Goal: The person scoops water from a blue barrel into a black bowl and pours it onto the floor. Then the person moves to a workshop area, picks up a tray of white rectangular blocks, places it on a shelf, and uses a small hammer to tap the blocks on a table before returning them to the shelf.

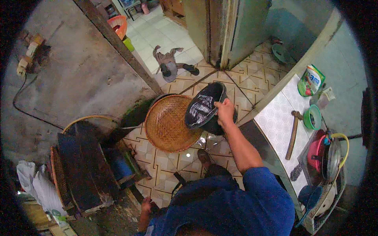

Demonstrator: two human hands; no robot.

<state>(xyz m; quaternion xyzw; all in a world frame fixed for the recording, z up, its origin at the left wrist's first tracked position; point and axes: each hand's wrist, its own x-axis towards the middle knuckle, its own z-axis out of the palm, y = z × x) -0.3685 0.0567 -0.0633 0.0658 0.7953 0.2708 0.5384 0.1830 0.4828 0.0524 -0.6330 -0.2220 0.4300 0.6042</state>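
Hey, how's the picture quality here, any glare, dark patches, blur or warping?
Head view: a small bright glare spot on the tiled floor; the dark boxy thing at lower left loses detail in the gloom; the white countertop edge bows and the corners go black; grain throughout, though the right hand gripping the black container is fairly distinct.

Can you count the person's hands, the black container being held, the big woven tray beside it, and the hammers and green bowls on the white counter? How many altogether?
Hands (left hand, right hand): 2
Black container: 1
Woven tray: 1
Hammer: 1
Green bowl: 1
Total: 6
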